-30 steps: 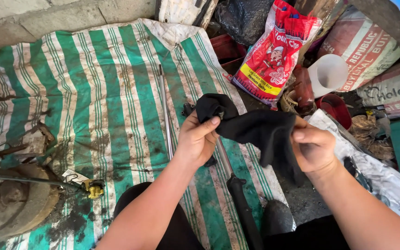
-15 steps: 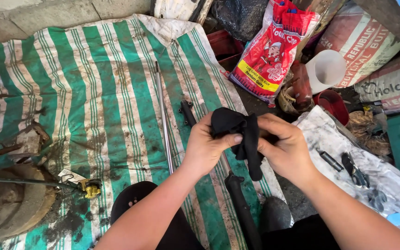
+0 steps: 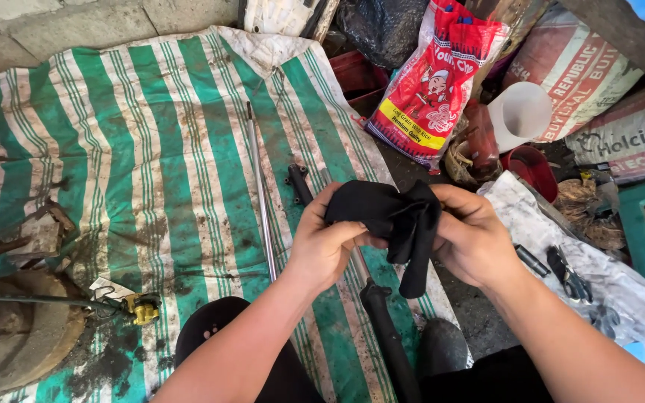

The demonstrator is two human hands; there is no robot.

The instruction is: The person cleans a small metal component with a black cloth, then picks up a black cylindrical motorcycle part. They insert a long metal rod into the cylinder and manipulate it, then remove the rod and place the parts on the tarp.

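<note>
We now have the black cloth (image 3: 393, 220) bunched between our 2 hands – a sec ago it hung spread out. Left hand (image 3: 326, 242) & right hand (image 3: 472, 235) both grip it, just above the dark rod (image 3: 382, 321) on the striped tarp (image 3: 151, 149).

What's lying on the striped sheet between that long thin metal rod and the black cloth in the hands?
In the head view, a dark shaft with a forked end lies between the thin metal rod and the black cloth, running down under the left hand.
</note>
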